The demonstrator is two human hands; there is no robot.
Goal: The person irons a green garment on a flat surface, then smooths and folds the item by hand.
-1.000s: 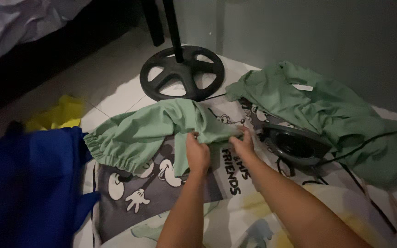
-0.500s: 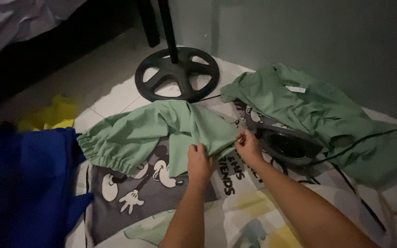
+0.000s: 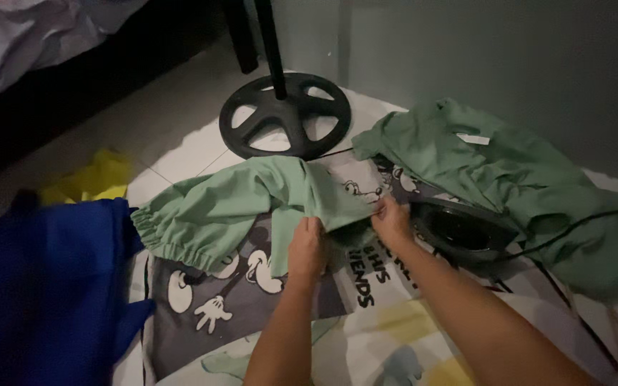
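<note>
A green garment with an elastic cuff (image 3: 223, 207) lies spread over a grey cartoon-printed cloth (image 3: 252, 286) on the floor. My left hand (image 3: 307, 246) pinches the green fabric's lower edge near the middle. My right hand (image 3: 393, 220) grips the same edge a little further right, so both hands hold the garment close together. A dark clothes iron (image 3: 463, 230) rests just right of my right hand, its cord (image 3: 581, 221) trailing to the right.
More crumpled green fabric (image 3: 509, 171) lies at the right by the wall. A black round stand base (image 3: 284, 114) with its pole stands behind. Blue cloth (image 3: 37, 286) and yellow cloth (image 3: 91, 179) lie at the left. A bed edge (image 3: 30, 43) is at top left.
Both hands have stayed on the green garment's edge, shifting slightly along it. The view has drifted a little.
</note>
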